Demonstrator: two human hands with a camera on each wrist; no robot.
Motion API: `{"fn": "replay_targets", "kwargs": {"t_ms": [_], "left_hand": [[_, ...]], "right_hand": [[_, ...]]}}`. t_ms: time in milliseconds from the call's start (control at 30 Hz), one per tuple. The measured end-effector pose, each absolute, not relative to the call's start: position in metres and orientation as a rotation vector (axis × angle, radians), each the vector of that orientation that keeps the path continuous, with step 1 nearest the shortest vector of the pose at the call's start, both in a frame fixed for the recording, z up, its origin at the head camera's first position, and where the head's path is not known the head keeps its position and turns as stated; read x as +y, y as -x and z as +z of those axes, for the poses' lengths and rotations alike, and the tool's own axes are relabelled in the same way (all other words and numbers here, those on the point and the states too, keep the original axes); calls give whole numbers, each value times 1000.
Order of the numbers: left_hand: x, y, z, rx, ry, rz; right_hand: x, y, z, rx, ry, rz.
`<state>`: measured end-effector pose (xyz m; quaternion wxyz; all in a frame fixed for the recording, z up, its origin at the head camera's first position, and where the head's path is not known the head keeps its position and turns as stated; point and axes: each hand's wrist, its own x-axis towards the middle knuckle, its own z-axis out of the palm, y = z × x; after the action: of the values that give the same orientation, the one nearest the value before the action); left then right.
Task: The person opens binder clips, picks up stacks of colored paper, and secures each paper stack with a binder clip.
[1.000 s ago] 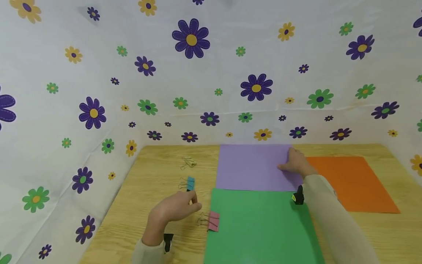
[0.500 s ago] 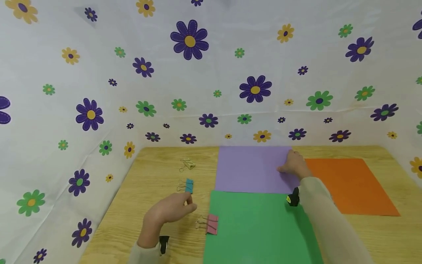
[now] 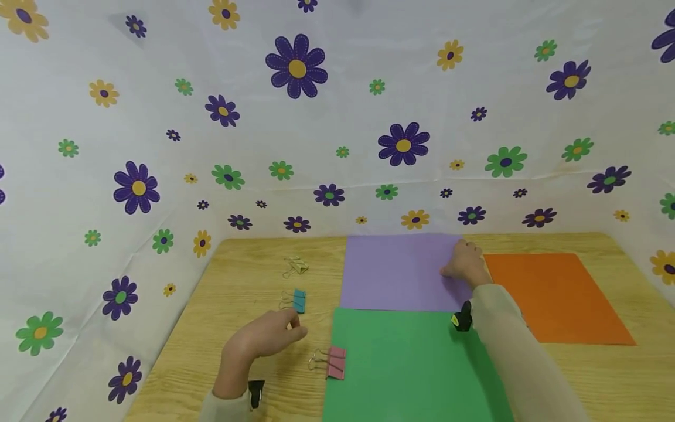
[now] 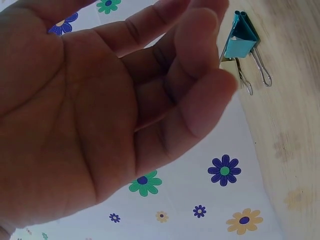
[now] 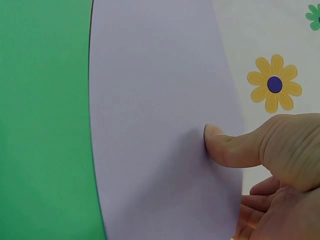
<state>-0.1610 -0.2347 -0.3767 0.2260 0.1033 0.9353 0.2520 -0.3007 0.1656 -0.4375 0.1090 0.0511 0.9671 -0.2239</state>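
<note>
My right hand (image 3: 466,264) holds the right end of a purple sheet of paper (image 3: 395,272). In the right wrist view, its thumb lies on the sheet's face while the fingers reach past and behind the edge. A green sheet (image 3: 406,363) lies in front of the purple one. Over the green sheet's left edge sits a pink binder clip (image 3: 336,362); whether it grips the paper I cannot tell. My left hand (image 3: 263,337) hovers with loosely bent fingers and nothing in it, close to a blue binder clip (image 3: 299,300). Behind that lies a pale yellow binder clip (image 3: 299,265).
An orange sheet (image 3: 559,299) lies at the right of the wooden table (image 3: 211,310). A white flowered cloth (image 3: 337,117) hangs along the back and sides of the table.
The view has shifted slightly, so everything appears a little lower and further left. Neither hand changes its hold, and the sheets and clips keep their places.
</note>
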Motion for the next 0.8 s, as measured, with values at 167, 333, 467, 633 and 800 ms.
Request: {"fn": "replay_targets", "kwargs": {"t_ms": [167, 333, 467, 633, 800], "left_hand": [[-234, 160, -376, 2574, -277, 702], [-233, 160, -376, 2566, -287, 701], [-232, 160, -377, 2561, -287, 690], [-232, 161, -378, 2562, -290, 679], [-235, 163, -379, 2578, -288, 678]], "right_hand": [[164, 302, -438, 2811, -185, -710], [163, 302, -439, 2783, -222, -775], [163, 301, -438, 2764, -256, -833], [161, 299, -436, 2747, -289, -872], [162, 296, -435, 2746, -310, -906]]}}
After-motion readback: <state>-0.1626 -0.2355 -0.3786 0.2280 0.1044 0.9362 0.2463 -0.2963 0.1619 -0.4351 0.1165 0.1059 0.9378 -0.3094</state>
